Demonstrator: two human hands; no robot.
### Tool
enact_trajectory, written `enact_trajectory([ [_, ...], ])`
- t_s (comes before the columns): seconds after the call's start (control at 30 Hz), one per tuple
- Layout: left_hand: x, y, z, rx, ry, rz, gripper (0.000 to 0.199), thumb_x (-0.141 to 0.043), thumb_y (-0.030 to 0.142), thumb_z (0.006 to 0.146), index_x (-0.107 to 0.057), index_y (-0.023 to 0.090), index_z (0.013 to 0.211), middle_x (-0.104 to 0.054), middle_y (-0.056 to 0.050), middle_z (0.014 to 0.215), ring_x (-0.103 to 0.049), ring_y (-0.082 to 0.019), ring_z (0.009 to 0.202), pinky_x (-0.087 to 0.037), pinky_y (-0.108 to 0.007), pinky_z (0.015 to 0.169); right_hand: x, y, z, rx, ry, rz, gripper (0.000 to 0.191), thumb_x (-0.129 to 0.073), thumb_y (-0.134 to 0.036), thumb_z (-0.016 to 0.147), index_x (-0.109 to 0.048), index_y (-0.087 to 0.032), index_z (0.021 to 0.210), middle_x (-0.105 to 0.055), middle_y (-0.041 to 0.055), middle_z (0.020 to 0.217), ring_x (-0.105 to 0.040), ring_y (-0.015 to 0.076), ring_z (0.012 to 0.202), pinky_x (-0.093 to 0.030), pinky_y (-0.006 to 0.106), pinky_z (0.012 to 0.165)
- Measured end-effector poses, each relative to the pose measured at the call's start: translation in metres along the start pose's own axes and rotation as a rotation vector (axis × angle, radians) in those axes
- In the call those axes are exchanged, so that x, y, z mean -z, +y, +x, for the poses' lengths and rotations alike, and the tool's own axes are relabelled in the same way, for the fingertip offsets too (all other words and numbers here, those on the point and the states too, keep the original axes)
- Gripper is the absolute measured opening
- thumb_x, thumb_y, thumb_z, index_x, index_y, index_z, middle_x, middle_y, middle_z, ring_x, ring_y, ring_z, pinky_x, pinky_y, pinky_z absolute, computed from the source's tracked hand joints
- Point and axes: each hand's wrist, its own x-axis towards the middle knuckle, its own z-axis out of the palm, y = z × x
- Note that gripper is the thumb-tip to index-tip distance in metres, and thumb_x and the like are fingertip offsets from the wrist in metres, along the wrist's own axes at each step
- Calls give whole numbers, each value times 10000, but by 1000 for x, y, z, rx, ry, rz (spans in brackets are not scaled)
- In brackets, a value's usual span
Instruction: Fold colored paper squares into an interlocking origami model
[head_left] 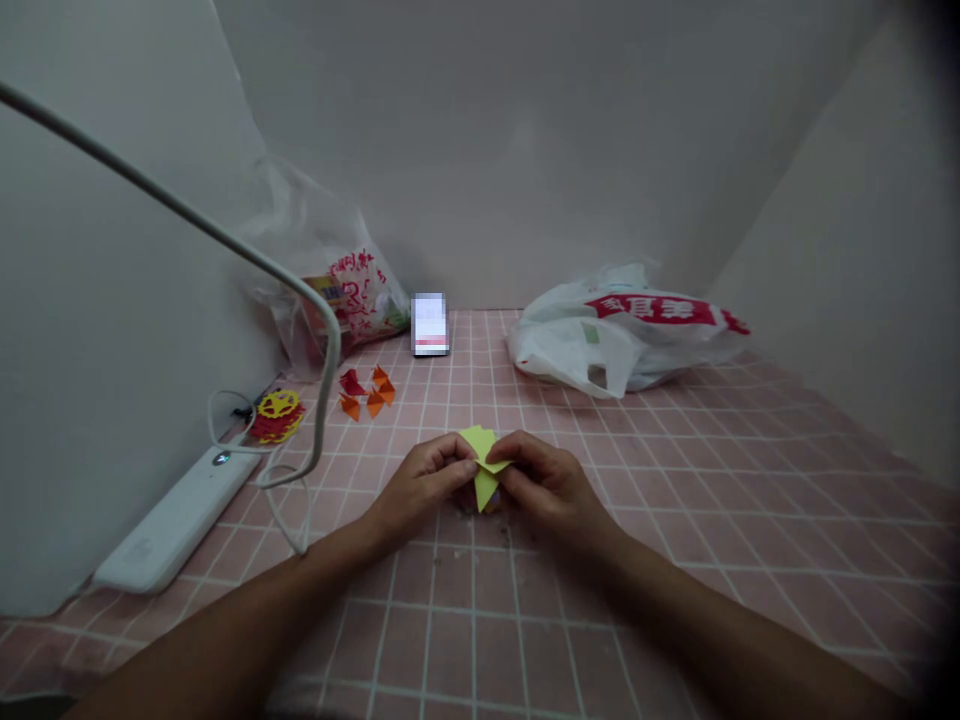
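A piece of folded yellow paper [486, 487] is held up between my two hands near the middle of the view, with a pointed flap hanging down. My left hand [429, 480] pinches its left side between thumb and fingers. On the right side, my right hand [546, 478] pinches a flap the same way. Beneath the paper, something multicoloured is mostly hidden. Several small folded orange paper pieces [375, 403] and a red one [351, 383] lie on the table beyond my left hand.
Along the left lie a white lamp base [176, 515] with its bent stem [330, 380] and red and yellow cut-outs [277, 405]. A plastic bag [360, 300], a lit phone [430, 325] and a white bag [637, 330] stand at the back of the pink checked tabletop [450, 640].
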Motion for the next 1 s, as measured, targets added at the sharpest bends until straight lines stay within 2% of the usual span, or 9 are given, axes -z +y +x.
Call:
enact_trajectory([
  [0.23, -2, -1, 0, 73, 25, -80, 220, -691, 348, 775, -593, 151, 770, -654, -4, 626, -600, -108, 545, -468, -225, 573, 3, 4, 1, 69, 17, -76, 152, -512, -120, 789, -619, -216, 838, -585, -12, 706, -518, 120, 590, -416, 239, 544],
  [0.43, -3, -4, 2, 154, 51, -207, 207, -702, 321, 732, -585, 151, 738, -631, 4, 590, -578, -99, 496, -450, -211, 526, 2, 0, 1, 69, 25, -85, 119, -537, -151, 791, -633, -216, 815, -608, -7, 700, -557, 131, 581, -444, 244, 533],
  [0.7, -5, -8, 2, 190, 71, -302, 185, -701, 292, 725, -580, 154, 751, -640, -6, 612, -590, -110, 508, -484, -225, 520, -1, 2, 2, 24, 37, 7, 135, -531, -150, 756, -649, -212, 775, -627, -7, 677, -586, 136, 559, -477, 252, 525],
  [1.0, -5, -9, 2, 158, 84, -239, 266, -736, 371, 730, -626, 131, 760, -647, -19, 622, -584, -110, 518, -475, -232, 545, -2, 4, 1, -17, 66, 58, 127, -555, -159, 763, -662, -221, 793, -634, -7, 712, -617, 146, 594, -511, 261, 551],
])
